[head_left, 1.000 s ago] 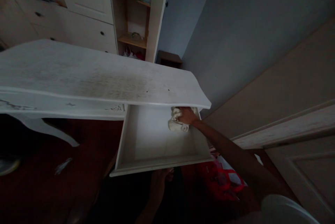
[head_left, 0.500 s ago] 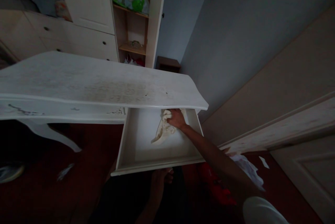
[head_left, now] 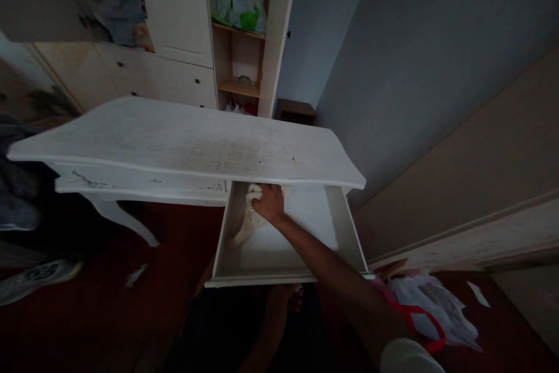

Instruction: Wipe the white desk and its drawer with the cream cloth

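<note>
A white drawer (head_left: 288, 275) is pulled out from a white table (head_left: 244, 134). Inside it, my right hand (head_left: 268, 203) presses a crumpled cream cloth (head_left: 247, 224) against the drawer bottom, near the back left. The fingers bend over the cloth, and part of it trails toward the drawer's left side. Beneath the drawer front is my left hand (head_left: 288, 297), its fingers curled. The drawer front and deep shadow hide part of that hand, so what it holds, if anything, is unclear.
Dark smudges mark the tabletop. Behind stands a white wardrobe (head_left: 174, 18) with an open door and plastic bags (head_left: 244, 0) on a shelf. On the red floor lie a shoe (head_left: 41, 277) at left and a white bag (head_left: 432, 303) at right. A wall rises on the right.
My right hand has swept the cloth from the drawer's middle toward its left side. The view has shifted, showing more of the room at left. My left hand remains under the drawer front.
</note>
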### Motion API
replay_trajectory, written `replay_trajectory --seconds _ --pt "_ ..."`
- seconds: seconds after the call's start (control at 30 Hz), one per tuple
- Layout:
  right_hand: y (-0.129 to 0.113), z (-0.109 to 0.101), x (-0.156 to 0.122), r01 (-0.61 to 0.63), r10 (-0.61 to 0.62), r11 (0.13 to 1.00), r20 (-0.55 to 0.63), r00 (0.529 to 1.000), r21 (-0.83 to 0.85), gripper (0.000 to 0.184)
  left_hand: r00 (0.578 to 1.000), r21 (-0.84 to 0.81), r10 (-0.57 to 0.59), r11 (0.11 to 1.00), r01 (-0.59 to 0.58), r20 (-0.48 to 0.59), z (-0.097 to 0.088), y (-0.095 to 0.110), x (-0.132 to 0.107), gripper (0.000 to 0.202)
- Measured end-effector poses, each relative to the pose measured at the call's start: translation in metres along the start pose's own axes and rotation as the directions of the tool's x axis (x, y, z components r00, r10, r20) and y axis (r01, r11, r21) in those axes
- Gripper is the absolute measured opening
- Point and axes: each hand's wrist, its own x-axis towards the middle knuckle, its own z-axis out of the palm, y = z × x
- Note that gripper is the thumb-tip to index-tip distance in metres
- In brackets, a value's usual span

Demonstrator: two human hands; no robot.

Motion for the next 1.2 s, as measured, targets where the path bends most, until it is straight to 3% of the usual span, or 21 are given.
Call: replay_trajectory --seconds 0.13,0.27,0.47,0.63,0.73,0.83,0.9,1.0,1.1,1.2 --pt "-0.018 0.014 -0.001 0.167 -0.168 0.976 -0.009 0.986 0.141 0.048 1.0 -0.008 0.007 1.0 -0.007 0.021 -0.002 -0.002 0.001 0.052" --pt "-0.02 0.024 -0.002 0.384 -0.376 0.883 -0.082 0.923 0.27 0.049 0.997 0.015 0.01 1.0 -0.012 0.074 -0.006 -0.001 0.0 0.051" --pt "0.001 0.016 -0.013 0.427 -0.422 0.827 -0.097 0.901 0.365 0.06 0.996 0.031 -0.001 1.0 -0.002 0.093 -0.01 -0.002 0.0 0.049" --pt "0.035 0.009 -0.034 0.226 -0.24 0.908 -0.005 0.971 0.352 0.085 0.996 0.045 0.0 0.999 -0.004 0.09 -0.01 -0.002 0.001 0.05" --pt "0.061 0.003 -0.046 0.158 -0.169 0.939 0.01 0.986 0.307 0.078 0.995 0.049 0.003 0.999 -0.008 0.097 -0.01 -0.001 0.002 0.05" --pt "0.088 -0.004 -0.054 0.22 -0.221 0.907 -0.038 0.975 0.36 0.063 0.994 0.063 -0.016 0.998 0.009 0.108 -0.01 -0.001 0.004 0.05" --pt "0.108 -0.007 -0.058 0.216 -0.192 0.899 -0.1 0.976 0.382 0.059 0.993 0.083 -0.035 0.996 0.026 0.108 -0.011 -0.001 0.006 0.05" --pt "0.139 -0.008 -0.063 0.032 0.048 0.919 -0.19 0.981 0.394 0.06 0.991 0.107 -0.052 0.994 0.038 0.127 -0.012 -0.003 0.009 0.051" --pt "0.164 -0.005 -0.067 -0.158 0.304 0.862 -0.242 0.921 0.481 0.065 0.991 0.091 -0.041 0.995 0.029 0.13 -0.013 -0.006 0.012 0.054" --pt "0.174 0.004 -0.063 -0.126 0.311 0.845 -0.287 0.906 0.52 0.062 0.992 0.069 -0.033 0.997 0.025 0.12 -0.013 -0.008 0.014 0.06"
